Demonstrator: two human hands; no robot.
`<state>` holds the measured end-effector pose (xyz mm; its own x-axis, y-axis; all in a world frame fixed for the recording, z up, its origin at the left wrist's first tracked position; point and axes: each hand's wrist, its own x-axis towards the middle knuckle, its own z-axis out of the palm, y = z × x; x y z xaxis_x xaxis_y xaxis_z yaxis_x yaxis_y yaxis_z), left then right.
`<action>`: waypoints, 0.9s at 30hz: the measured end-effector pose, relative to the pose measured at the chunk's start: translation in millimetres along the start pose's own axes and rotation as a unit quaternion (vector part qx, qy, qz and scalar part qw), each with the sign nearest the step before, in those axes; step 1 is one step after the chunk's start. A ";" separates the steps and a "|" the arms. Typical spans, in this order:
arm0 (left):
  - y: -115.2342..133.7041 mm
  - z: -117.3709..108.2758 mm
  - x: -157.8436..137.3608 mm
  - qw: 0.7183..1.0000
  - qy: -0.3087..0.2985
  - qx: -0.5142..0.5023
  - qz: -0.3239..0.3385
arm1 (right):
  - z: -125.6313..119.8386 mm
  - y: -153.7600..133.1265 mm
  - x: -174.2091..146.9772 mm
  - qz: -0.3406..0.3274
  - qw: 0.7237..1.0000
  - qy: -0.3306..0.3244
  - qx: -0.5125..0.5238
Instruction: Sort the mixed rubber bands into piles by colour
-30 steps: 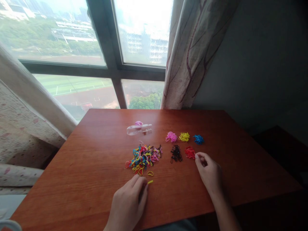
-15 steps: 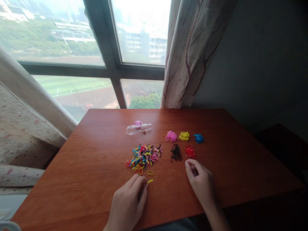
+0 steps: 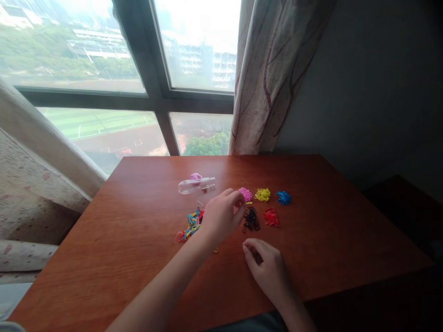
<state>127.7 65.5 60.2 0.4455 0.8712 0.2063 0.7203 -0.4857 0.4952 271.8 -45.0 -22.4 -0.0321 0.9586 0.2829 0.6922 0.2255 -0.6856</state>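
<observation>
My left hand (image 3: 224,213) reaches across the mixed heap of coloured pins (image 3: 192,226), its fingers pinched on a small yellow safety pin (image 3: 248,203). That pin's end sticks out just above the pile of black pins (image 3: 251,218) and below the pink pile (image 3: 245,194). Part of the mixed heap is hidden behind this hand and forearm. My right hand (image 3: 266,263) rests near the table's front, below the black pile, with thumb and forefinger together; whether anything is between them I cannot make out. Small sorted piles of yellow pins (image 3: 263,194), blue pins (image 3: 284,198) and red pins (image 3: 271,217) lie to the right.
A clear plastic bottle-shaped container (image 3: 189,186) with a pink part (image 3: 196,176) lies at the back of the brown table (image 3: 114,240). One pale pin (image 3: 200,203) lies near it. Curtains (image 3: 263,78) and a window stand behind the table.
My left hand has moved forward and right with the yellow safety pin, from in front of the mixed heap to beside the black pile. My right hand has shifted left and slightly nearer.
</observation>
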 end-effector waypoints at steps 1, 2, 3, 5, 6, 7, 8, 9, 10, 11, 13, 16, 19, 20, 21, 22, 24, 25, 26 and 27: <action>3.3 5.3 16.9 1.000 -0.009 0.006 0.003 | 0.0 0.6 -0.1 -0.003 1.000 0.001 -0.002; 6.3 11.2 32.4 1.000 -0.019 0.012 0.006 | 0.1 1.2 -0.3 -0.007 1.000 0.002 -0.003; 9.0 17.6 46.2 0.999 -0.032 0.018 0.009 | 0.3 1.8 -0.5 -0.010 1.000 0.004 -0.004; 13.9 30.0 68.8 0.998 -0.060 0.030 0.008 | 0.7 2.6 -0.8 -0.015 1.000 0.010 -0.002; 16.0 35.6 77.8 0.997 -0.074 0.035 0.006 | 0.8 2.8 -0.8 -0.016 1.000 0.012 0.001; 18.0 40.5 85.4 0.995 -0.088 0.039 0.003 | 0.9 2.9 -0.8 -0.017 1.000 0.014 0.004; 19.9 44.9 91.9 0.994 -0.101 0.041 0.000 | 0.8 2.8 -0.7 -0.016 1.000 0.015 0.006; 21.5 48.5 97.2 0.993 -0.113 0.042 -0.002 | 0.6 2.7 -0.6 -0.015 1.000 0.015 0.008; 23.1 51.3 101.5 0.992 -0.122 0.042 -0.002 | 0.4 2.4 -0.5 -0.014 1.000 0.014 0.008; 24.4 53.4 104.7 0.991 -0.129 0.040 -0.002 | 0.3 2.2 -0.4 -0.013 1.000 0.015 0.008; 26.0 54.8 107.9 0.991 -0.132 0.034 0.003 | 0.1 1.8 -0.4 -0.013 1.000 0.016 0.008; 24.6 49.0 104.0 0.994 -0.110 0.020 0.016 | 0.4 1.8 -0.6 -0.017 1.000 0.020 0.008; 17.1 33.0 89.2 0.997 -0.067 0.002 0.028 | 0.6 2.1 -1.0 -0.017 1.000 0.019 0.005; 13.3 25.7 81.8 0.998 -0.053 -0.006 0.032 | 0.6 2.0 -1.0 -0.016 1.000 0.019 0.004; 9.0 17.7 73.1 0.999 -0.040 -0.013 0.034 | 0.4 1.8 -1.1 -0.015 1.000 0.019 0.003; 4.3 9.5 63.1 0.999 -0.029 -0.020 0.036 | 0.2 1.6 -1.2 -0.014 1.000 0.018 0.002; -5.8 -6.3 39.1 0.999 -0.013 -0.032 0.036 | -0.4 0.9 -1.3 -0.013 1.000 0.013 -0.001; -10.9 -12.9 25.2 0.999 -0.008 -0.037 0.032 | -0.6 0.6 -1.3 -0.014 1.000 0.009 -0.003; -16.0 -18.2 10.5 0.999 0.000 -0.044 0.027 | -0.8 0.2 -1.4 -0.015 1.000 0.006 -0.006; -20.8 -21.9 -5.0 0.998 0.015 -0.066 0.016 | -0.8 -0.1 -1.5 -0.017 1.000 0.003 -0.009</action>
<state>98.8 72.8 67.3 0.4502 0.8579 0.2477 0.6282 -0.5015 0.5949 272.4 -46.6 -22.3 -0.0513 0.9493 0.3103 0.7031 0.2550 -0.6638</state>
